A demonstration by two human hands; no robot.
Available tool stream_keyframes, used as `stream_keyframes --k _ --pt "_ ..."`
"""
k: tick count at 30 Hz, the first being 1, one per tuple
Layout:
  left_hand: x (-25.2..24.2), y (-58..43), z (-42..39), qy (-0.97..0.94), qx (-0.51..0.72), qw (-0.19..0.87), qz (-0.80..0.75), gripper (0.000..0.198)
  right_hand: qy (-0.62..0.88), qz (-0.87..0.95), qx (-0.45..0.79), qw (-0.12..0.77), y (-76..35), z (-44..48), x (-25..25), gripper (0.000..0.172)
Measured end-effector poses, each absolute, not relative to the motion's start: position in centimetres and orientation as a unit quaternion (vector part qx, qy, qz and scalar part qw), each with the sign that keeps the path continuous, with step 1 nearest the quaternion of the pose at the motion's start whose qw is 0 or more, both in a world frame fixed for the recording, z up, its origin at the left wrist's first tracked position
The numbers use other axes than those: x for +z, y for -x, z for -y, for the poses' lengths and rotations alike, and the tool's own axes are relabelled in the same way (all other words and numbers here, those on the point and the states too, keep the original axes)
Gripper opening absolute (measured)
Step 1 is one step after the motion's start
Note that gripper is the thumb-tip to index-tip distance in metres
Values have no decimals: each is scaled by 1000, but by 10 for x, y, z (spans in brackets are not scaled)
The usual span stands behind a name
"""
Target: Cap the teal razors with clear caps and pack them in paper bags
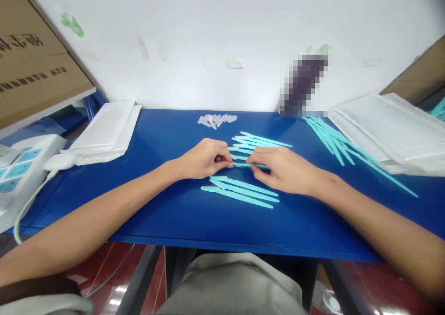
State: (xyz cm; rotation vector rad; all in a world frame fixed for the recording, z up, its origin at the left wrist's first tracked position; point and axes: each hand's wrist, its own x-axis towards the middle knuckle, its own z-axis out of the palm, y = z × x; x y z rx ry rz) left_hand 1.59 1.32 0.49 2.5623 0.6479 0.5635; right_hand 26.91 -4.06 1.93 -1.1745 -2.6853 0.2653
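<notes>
Centrally, over a blue counter (167,213), a slim turquoise stick (239,165) stretches between two hands: the left hand (208,159) has thumb and fingertips nearly closed at one end, the right hand (281,169) pinches the other. Three similar sticks (243,192) lie nearer the person; small pale pieces (217,120) lie beyond.

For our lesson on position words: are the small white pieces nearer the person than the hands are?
No, the small white pieces lie beyond the left hand and right hand, near the wall.
</notes>
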Motion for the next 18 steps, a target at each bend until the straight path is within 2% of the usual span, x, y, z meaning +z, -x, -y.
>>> stream_keyframes --k 6,10,14,16,18 --pt "8 -8 -19 -939 196 174 -222 23 393 908 70 125 -270 41 19 34" --pt "6 15 -45 -909 248 83 -325 41 395 911 34 117 -274 38 17 33" --pt "-4 32 -68 -895 125 34 -427 58 410 904 -33 115 -275 33 16 26" --pt "-6 33 -72 -890 81 36 -448 60 429 895 -39 115 -273 34 18 19" --pt "-6 32 -72 -893 65 33 -445 58 449 887 -7 108 -270 38 22 23"
